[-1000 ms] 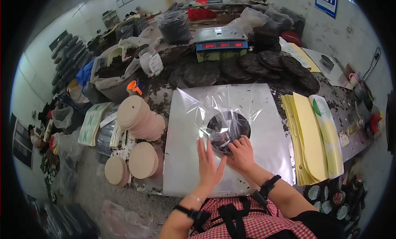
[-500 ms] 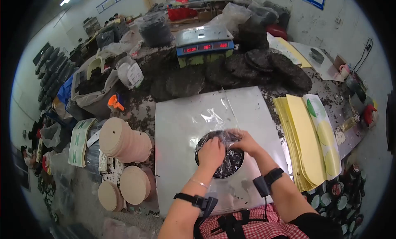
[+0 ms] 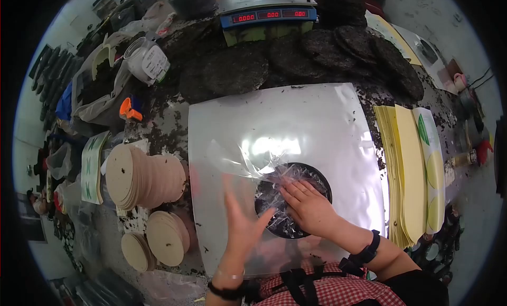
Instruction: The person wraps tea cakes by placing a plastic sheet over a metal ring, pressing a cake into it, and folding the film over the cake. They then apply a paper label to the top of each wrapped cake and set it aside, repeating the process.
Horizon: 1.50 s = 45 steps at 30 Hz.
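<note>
A round black ring or shallow pan [image 3: 328, 187] lies on a shiny metal sheet [image 3: 222, 116]. Crinkled clear plastic film [image 3: 240, 166] covers its dark contents and trails out to the left. My right hand [image 3: 311, 208] rests on the film inside the ring, fingers stretched out flat. Left of the ring, my left hand [image 3: 244, 221] is raised with its thumb spread from the fingers. Motion blurs it a little, and it holds nothing I can make out.
Stacks of beige discs [image 3: 124, 176] stand on the left, near an orange-handled object [image 3: 130, 110]. Yellow sheets [image 3: 404, 174] lie to the right. Dark round cakes [image 3: 235, 71] and a digital scale [image 3: 266, 15] sit behind the metal sheet, with a white plastic jar [image 3: 148, 62] further left.
My left hand has moved left off the film and spread out. My right hand has gone from pinching the film to lying flat on it. The view has tilted down.
</note>
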Each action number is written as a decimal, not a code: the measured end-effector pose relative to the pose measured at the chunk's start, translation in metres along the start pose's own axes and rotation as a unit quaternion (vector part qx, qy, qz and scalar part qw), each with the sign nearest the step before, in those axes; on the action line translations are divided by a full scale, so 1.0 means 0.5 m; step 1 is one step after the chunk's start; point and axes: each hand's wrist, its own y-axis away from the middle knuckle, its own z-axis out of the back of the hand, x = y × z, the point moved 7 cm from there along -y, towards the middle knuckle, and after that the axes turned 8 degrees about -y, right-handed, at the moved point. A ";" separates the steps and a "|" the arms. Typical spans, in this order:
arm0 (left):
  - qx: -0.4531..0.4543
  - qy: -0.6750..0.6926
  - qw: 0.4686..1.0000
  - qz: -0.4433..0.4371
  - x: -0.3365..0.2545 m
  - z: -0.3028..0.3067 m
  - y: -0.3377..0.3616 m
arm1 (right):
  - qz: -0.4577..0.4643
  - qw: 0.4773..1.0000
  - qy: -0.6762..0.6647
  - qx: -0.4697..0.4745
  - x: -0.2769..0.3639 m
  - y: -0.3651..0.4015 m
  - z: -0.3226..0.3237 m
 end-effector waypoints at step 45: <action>0.287 -0.436 0.802 -0.290 -0.088 -0.183 0.000 | -0.319 0.795 0.443 -0.263 -0.717 0.397 0.497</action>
